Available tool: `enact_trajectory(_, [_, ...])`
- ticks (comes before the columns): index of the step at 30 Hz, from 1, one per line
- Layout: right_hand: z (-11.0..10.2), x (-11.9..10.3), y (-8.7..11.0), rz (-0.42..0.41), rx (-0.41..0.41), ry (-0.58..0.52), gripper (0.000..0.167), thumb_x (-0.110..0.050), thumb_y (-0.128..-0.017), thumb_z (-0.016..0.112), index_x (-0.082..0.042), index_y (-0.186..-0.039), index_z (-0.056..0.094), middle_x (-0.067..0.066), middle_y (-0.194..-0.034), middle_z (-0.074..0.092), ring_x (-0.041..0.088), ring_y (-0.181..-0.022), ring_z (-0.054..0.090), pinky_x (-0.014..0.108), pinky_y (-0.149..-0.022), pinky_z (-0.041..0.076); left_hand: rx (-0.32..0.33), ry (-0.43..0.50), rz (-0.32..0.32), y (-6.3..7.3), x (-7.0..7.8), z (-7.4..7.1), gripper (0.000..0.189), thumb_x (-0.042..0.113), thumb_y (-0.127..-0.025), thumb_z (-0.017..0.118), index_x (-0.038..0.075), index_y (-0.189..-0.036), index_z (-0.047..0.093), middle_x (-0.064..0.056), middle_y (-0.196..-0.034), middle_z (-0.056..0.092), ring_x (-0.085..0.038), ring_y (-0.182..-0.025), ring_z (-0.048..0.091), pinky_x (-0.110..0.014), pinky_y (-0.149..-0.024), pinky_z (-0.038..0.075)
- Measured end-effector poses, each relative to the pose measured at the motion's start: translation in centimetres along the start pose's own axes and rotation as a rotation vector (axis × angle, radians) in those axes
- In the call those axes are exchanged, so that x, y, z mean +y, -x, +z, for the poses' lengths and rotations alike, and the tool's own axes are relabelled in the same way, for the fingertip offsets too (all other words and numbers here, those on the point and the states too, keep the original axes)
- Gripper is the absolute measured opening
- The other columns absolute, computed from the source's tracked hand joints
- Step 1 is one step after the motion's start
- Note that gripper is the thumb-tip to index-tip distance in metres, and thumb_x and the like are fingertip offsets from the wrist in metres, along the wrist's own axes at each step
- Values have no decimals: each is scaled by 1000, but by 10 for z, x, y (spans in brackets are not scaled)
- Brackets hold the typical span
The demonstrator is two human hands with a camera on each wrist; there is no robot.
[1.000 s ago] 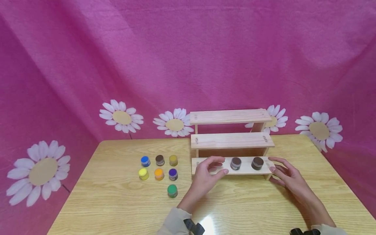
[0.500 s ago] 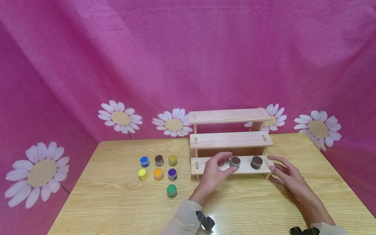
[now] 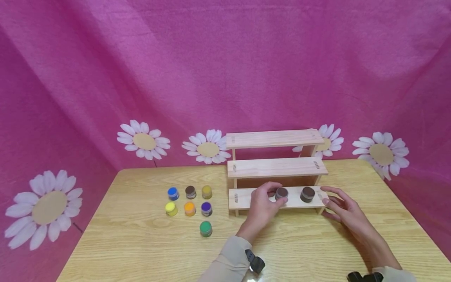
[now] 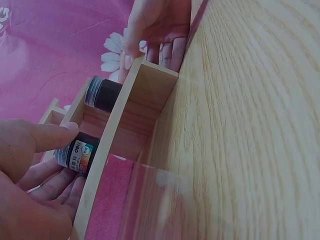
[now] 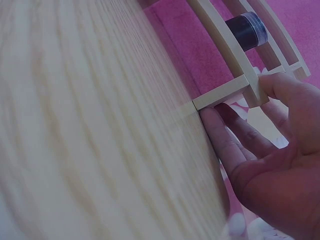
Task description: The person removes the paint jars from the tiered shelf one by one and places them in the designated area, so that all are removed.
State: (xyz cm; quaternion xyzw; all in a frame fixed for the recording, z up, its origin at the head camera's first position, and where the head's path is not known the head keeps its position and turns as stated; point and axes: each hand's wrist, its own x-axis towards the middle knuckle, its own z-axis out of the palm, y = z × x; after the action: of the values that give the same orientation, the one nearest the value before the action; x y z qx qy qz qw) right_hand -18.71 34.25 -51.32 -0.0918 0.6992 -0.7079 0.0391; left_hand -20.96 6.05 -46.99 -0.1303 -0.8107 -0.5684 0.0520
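My left hand [image 3: 262, 203] pinches a small dark-lidded paint jar [image 3: 281, 194] that stands on the lowest board of a three-tier wooden shelf [image 3: 243, 199]. In the left wrist view, the thumb [image 4: 55, 135] is on one side of this jar [image 4: 80, 154] and the fingers are on the other. Another dark paint jar [image 3: 307, 194] stands to its right on the same board. At the board's right end, my right hand [image 3: 347, 211] holds the shelf, thumb at the board's edge and fingers against the side support [image 5: 220, 93].
Left of the shelf, several paint jars stand on the wooden table [image 3: 134, 243]: blue [image 3: 173, 193], dark brown [image 3: 190, 192], mustard [image 3: 206, 192], yellow [image 3: 171, 208], orange [image 3: 189, 208], purple [image 3: 206, 208] and green [image 3: 206, 228]. A pink daisy-print cloth [image 3: 225, 70] hangs behind.
My left hand has moved right along the lowest board, from beside the left dark jar to pinching it. The right hand stays at the shelf's right end.
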Motion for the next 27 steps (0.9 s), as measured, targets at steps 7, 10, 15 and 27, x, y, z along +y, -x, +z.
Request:
enact_trajectory(7, [2, -1, 0, 9, 12, 5, 46, -9, -106, 56, -4, -150, 43, -6, -130, 59, 3, -111, 64, 32, -86, 62, 5, -3, -1, 0, -1, -1, 31, 7, -82, 87, 11, -110, 75, 2, -101, 74, -7, -91, 68, -26, -85, 59])
enact_trajectory(10, [2, -1, 0, 6, 13, -4, 46, -8, -106, 56, -3, -150, 43, -6, -129, 60, 3, -111, 64, 32, -86, 62, -4, 16, -16, 0, 0, -2, 30, 7, -83, 86, 11, -110, 75, 4, -100, 74, -5, -90, 67, -27, -86, 60])
enact_trajectory(15, [2, 1, 0, 7, 9, -12, 46, -8, -106, 56, -4, -150, 44, -7, -128, 61, 4, -110, 65, 32, -85, 62, -10, 44, -19, 2, 1, -4, 29, 6, -83, 86, 9, -110, 75, 4, -98, 74, -5, -88, 67, -27, -84, 60])
enact_trajectory(27, [1, 1, 1, 11, 7, 3, 46, -9, -106, 57, -5, -150, 44, -9, -127, 62, 3, -109, 65, 32, -85, 62, -72, 203, -32, 14, 3, -22, 28, 5, -85, 84, 11, -109, 74, 4, -99, 72, -7, -91, 70, -19, -84, 58])
